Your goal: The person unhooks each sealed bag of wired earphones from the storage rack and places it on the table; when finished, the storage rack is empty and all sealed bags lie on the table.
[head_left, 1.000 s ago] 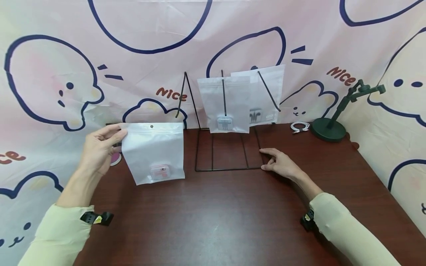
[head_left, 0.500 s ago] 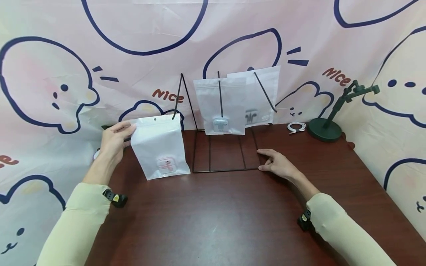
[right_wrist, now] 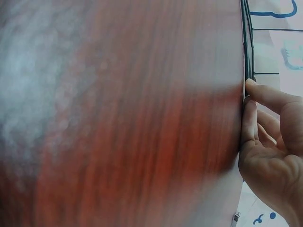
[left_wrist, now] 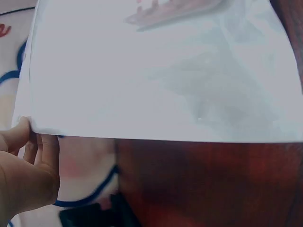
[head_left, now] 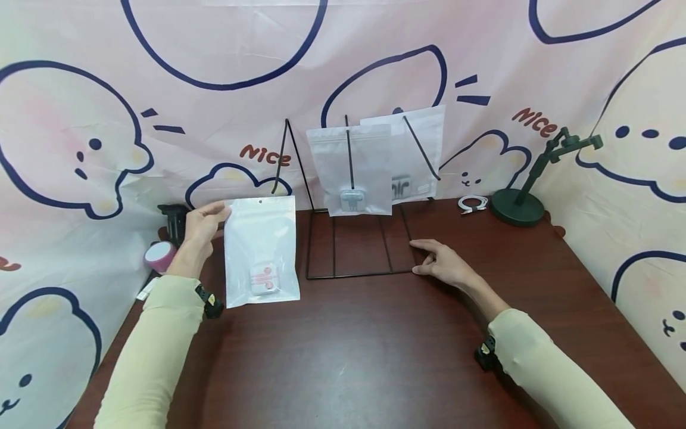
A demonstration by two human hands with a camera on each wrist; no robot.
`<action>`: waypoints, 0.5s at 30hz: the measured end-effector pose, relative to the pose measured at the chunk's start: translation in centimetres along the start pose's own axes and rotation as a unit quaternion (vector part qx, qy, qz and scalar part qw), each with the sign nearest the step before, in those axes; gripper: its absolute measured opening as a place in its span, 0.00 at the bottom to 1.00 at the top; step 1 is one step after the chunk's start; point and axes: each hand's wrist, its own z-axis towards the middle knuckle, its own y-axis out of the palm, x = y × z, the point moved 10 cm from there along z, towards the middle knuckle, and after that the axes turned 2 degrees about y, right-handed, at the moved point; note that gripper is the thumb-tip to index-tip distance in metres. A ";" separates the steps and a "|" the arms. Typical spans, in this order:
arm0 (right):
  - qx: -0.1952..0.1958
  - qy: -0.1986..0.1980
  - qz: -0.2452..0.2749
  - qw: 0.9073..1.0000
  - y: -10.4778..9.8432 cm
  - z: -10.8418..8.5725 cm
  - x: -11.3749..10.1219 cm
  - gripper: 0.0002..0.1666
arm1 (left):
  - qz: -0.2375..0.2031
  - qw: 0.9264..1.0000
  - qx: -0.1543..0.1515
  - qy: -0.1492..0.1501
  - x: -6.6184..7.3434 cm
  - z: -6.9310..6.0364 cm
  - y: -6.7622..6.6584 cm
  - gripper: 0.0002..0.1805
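Observation:
My left hand (head_left: 202, 231) pinches the upper left corner of a white zip bag (head_left: 241, 238), upright, with a small earphone case (head_left: 264, 279) showing pink through it. The bag's hang hole lies just below the tip of the left hook (head_left: 279, 161) of a black wire rack (head_left: 370, 274); whether they touch I cannot tell. In the left wrist view the bag (left_wrist: 142, 85) fills most of the frame. At the rack's front right corner, my right hand (head_left: 447, 263) holds the base wire between thumb and index finger.
Two more white bags hang on the rack: the front bag (head_left: 348, 161) and the rear bag (head_left: 429, 134). A coiled white cable (head_left: 473, 204) and green stand (head_left: 518, 205) sit back right. Left behind my arm are a pink-sided round object (head_left: 161, 256) and black object (head_left: 175, 221).
My left hand has carried the bag rightwards; it rose toward the left hook, then dropped slightly below its tip and straightened. The view turned left slightly. My right hand stayed on the rack.

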 end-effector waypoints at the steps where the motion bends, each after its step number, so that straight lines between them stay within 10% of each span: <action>1: 0.002 0.000 0.000 1.000 0.0 0.0 0.0 0.40 | 0.000 1.000 -0.001 -0.001 -0.4 0.2 0.1 0.29; 15: -0.001 0.007 0.002 1.000 0.2 0.1 0.1 0.41 | 0.019 0.999 -0.021 -0.031 -5.3 1.0 1.3 0.28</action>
